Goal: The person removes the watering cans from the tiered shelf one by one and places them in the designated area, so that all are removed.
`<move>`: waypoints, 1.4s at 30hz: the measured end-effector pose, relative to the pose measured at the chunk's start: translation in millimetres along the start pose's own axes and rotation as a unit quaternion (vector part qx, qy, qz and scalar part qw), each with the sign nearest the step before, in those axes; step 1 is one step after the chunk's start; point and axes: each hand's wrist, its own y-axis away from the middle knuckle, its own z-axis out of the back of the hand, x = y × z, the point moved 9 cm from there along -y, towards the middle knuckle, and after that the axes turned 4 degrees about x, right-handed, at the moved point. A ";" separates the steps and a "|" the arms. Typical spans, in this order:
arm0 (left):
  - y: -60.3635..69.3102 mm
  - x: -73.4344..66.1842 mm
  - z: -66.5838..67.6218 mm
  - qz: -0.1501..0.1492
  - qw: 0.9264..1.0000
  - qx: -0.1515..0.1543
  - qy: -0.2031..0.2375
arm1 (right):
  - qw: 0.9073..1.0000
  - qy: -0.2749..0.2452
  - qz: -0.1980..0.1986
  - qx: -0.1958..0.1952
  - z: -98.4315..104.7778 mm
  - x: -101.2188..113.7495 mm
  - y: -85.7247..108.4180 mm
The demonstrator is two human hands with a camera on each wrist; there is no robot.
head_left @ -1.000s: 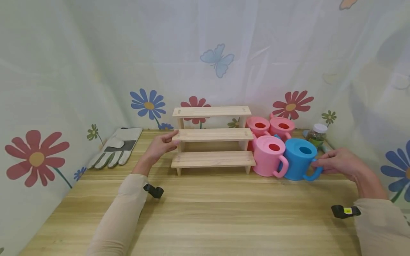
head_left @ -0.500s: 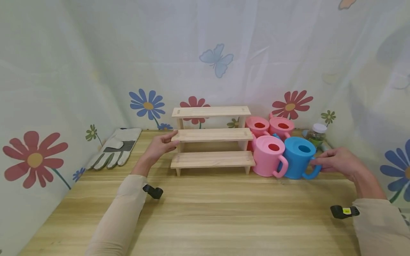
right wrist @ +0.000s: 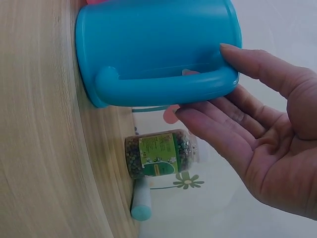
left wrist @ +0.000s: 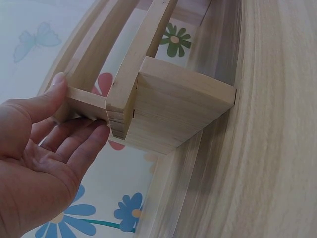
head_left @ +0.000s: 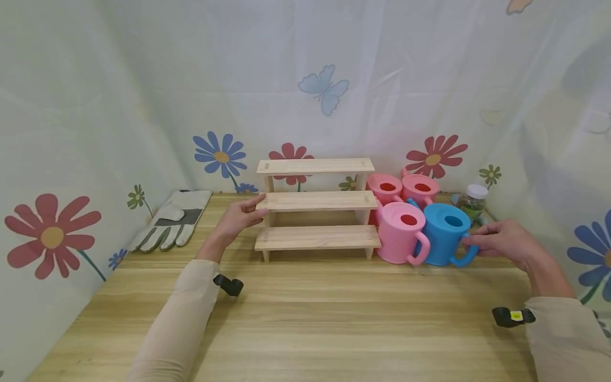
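Observation:
A three-tier wooden step shelf (head_left: 317, 237) stands upright on the table. At its left end my left hand (head_left: 238, 217) pinches the middle tier, thumb on top and fingers underneath, as the left wrist view shows. On the right, a blue watering can (head_left: 441, 239) stands upright on the table, and the thumb and fingers of my right hand (head_left: 508, 244) hold its handle (right wrist: 163, 89) near the top. Right beside it is a light pink watering can (head_left: 398, 239). Two more pink watering cans (head_left: 422, 185) are behind, partly hidden.
A capped jar of small coloured beads (right wrist: 158, 153) is behind the blue can, next to a white tube with a teal end (right wrist: 142, 203). Grey-and-white work gloves (head_left: 174, 220) lie at the back left. A flower-printed curtain (head_left: 324, 127) hangs behind the wooden table (head_left: 334, 329).
The blue watering can has shifted slightly left and back, towards the pink cans, with my right hand on its handle. My left hand has stayed on the shelf.

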 end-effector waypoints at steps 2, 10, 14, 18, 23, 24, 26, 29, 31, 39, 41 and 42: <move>-0.2 -0.2 -0.5 -0.002 1.000 0.001 -0.001 | 1.000 -0.001 0.001 0.000 0.0 0.1 -0.1; 0.7 -1.5 0.1 -0.006 1.000 0.000 -0.006 | 0.999 0.032 -0.009 -0.039 11.2 4.1 7.2; 0.7 -0.8 -0.5 0.000 1.000 -0.002 -0.001 | 0.992 0.066 0.002 -0.105 25.5 17.4 19.1; 1.1 -1.4 -1.2 -0.003 1.000 0.000 -0.003 | 0.981 0.075 0.027 -0.176 33.3 42.2 29.1; 2.9 -2.3 0.3 -0.010 1.000 0.000 -0.005 | 0.975 0.070 0.065 -0.200 24.5 78.8 26.8; 3.4 -2.3 1.0 -0.010 1.000 -0.002 -0.006 | 0.974 0.070 0.077 -0.201 21.6 86.0 24.9; 4.5 -2.6 2.0 -0.012 1.000 -0.005 -0.007 | 0.971 0.072 0.102 -0.204 15.4 100.0 20.3; 5.4 -2.5 1.9 -0.015 1.000 -0.003 -0.008 | 0.971 0.057 0.121 -0.196 4.3 115.3 11.3; 5.8 -1.5 1.9 -0.012 1.000 -0.003 -0.008 | 0.973 0.039 0.127 -0.188 -3.0 121.9 4.7; 6.7 -2.7 4.2 -0.012 1.000 -0.009 -0.013 | 0.963 -0.013 0.199 -0.183 -26.7 152.0 -22.0; 5.8 -4.2 2.8 -0.016 1.000 -0.005 -0.018 | 0.957 -0.019 0.225 -0.180 -33.0 160.2 -26.8; 5.6 -4.8 2.0 -0.015 1.000 -0.005 -0.020 | 0.954 -0.019 0.239 -0.178 -36.6 164.2 -29.4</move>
